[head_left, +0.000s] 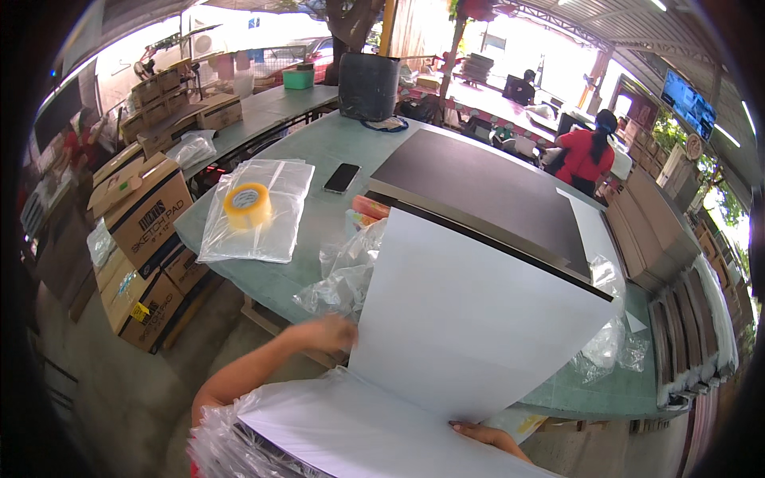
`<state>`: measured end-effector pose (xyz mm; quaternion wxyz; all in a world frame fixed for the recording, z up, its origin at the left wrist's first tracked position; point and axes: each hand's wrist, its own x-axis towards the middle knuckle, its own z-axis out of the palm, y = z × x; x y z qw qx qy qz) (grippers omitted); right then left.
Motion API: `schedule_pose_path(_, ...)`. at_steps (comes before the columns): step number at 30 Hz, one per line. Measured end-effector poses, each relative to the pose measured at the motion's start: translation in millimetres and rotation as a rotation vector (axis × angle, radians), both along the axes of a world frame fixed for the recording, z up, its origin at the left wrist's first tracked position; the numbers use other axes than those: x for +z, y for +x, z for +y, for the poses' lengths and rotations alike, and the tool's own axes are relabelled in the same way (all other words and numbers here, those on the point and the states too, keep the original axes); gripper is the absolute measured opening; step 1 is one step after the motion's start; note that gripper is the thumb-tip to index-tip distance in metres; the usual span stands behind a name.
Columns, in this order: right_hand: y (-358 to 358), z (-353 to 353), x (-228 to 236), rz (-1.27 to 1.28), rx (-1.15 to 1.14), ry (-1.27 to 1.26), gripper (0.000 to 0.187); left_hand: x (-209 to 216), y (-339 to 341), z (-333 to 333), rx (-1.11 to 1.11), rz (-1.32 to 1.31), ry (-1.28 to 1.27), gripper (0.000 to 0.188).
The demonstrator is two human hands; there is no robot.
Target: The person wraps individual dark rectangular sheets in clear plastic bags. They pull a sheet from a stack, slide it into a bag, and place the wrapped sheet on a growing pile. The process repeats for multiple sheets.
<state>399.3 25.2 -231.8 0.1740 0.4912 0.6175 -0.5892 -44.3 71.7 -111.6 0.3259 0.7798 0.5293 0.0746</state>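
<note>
A large white sheet (478, 311) slopes from a dark-edged stack of black boards (478, 191) on the green table down toward me. By its lower left edge is my left hand (333, 333), its fingers curled but smeared by motion; whether they grip the sheet I cannot make out. My right hand (484, 436) holds the sheet's bottom edge, thumb on top and the other fingers hidden. Closest to me lies a second white stack (358, 422), with crumpled clear plastic (219, 442) along its left side.
On the green table (319, 207) lie clear plastic bags (279, 179), a yellow tape roll (247, 205), a phone (343, 178) and loose plastic wrap (347, 271). Cardboard boxes (151, 215) stand at left, brown boards (649, 227) at right. A person in red (586, 155) works beyond.
</note>
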Motion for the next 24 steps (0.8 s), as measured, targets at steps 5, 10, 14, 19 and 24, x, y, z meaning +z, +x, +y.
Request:
schedule_pose_path(5, -2, 7, -3, -0.059, 0.106, 0.031, 0.063, -41, -22, 34, 0.289, -0.028, 0.722, 0.028)
schedule_pose_path(10, -1, 10, -4, -0.082, 0.123, 0.041, 0.062, -71, -24, 45, 0.536, 0.013, 0.557, 0.028)
schedule_pose_path(14, 18, 8, 3, -0.093, 0.136, 0.098, 0.062, -17, -65, 100, 1.081, -1.014, 0.395, 0.017)
schedule_pose_path(19, 29, 11, 33, 0.017, 0.008, 0.238, 0.050, 180, -70, 5, -0.176, -1.815, 0.429, 0.025)
schedule_pose_path(24, 7, 14, 127, 0.129, -0.042, 0.522, 0.038, 90, -18, -44, 0.605, -1.028, 0.673, 0.031)
